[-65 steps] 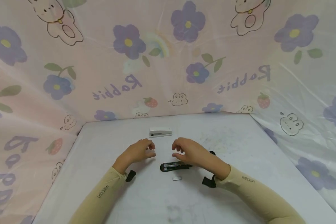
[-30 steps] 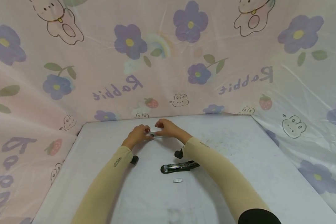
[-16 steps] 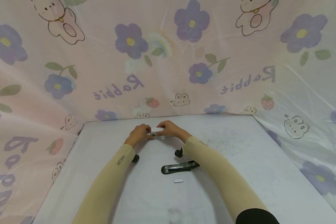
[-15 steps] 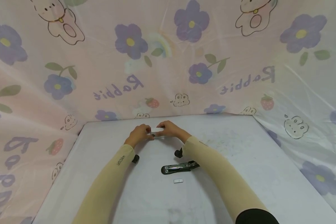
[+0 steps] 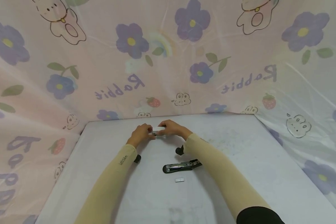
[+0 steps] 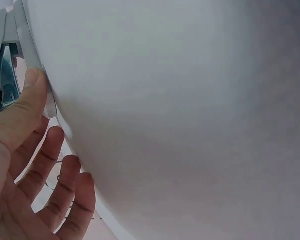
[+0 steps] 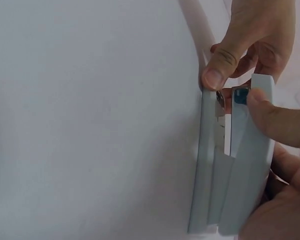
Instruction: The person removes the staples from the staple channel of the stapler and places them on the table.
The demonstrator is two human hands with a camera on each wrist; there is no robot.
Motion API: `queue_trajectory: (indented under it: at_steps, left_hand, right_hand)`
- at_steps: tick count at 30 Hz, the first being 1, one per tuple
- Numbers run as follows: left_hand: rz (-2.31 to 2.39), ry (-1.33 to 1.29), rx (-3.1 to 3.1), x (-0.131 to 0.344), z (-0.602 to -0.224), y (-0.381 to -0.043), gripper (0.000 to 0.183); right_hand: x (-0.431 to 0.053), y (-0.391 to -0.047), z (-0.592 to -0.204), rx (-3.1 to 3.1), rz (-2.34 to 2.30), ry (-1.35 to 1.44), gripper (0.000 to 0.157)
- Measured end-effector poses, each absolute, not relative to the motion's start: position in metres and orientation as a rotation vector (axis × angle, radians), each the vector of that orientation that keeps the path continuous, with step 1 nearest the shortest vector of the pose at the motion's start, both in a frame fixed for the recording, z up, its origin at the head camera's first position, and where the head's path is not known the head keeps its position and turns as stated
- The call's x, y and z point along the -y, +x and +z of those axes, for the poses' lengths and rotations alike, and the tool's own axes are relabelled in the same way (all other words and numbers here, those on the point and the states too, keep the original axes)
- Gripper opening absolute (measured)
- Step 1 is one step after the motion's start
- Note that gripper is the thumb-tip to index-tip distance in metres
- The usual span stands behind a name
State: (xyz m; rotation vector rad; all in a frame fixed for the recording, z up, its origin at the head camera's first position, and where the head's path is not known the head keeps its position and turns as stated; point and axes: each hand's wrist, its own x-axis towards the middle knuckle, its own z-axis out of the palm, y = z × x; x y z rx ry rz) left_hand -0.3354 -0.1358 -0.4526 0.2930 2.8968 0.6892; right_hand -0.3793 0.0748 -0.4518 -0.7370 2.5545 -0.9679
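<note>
A white stapler (image 5: 158,130) is at the back of the table, between both hands. My left hand (image 5: 141,134) pinches the end of its base, thumb on the near side and fingers behind. From the right, my right hand (image 5: 174,128) grips the upper arm, its thumb lying on the side near the front end. In the right wrist view the stapler's upper arm (image 7: 252,170) stands apart from the base (image 7: 202,165), with a gap at the front. The left wrist view shows the left thumb (image 6: 32,95) on the base beside a shiny metal part.
A black stapler (image 5: 179,167) lies opened out on the white table (image 5: 145,193), its metal channel showing and one end behind the right sleeve. Closer to the front lies a small silver strip of staples (image 5: 179,179). A patterned curtain (image 5: 162,71) rises behind the table.
Both hands have moved from above the middle of the table to the white stapler at the back and taken hold of it. Its upper arm has risen; over the last half second little has moved.
</note>
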Motion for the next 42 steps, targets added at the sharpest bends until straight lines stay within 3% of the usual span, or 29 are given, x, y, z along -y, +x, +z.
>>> queue_trajectory:
  at_steps: [11,19,34,42]
  left_hand:
    - [0.687,0.277,-2.900,0.139,-0.457,-0.338,0.045]
    - [0.730,0.279,-2.894,0.137,-0.459,-0.336,0.048]
    - [0.680,0.312,-2.928,0.136,-0.461,-0.334,0.048]
    - [0.685,0.322,-2.922,0.134,-0.456,-0.330,0.046]
  right_hand:
    - [-0.093,-0.384,-0.428,-2.431,-1.073,-0.714,0.062]
    - [-0.108,-0.384,-0.404,-2.480,-1.005,-0.779,0.049]
    - [-0.136,-0.386,-0.398,-2.564,-0.958,-0.870,0.026]
    - [-0.151,-0.385,-0.397,-2.553,-0.984,-0.860,0.030]
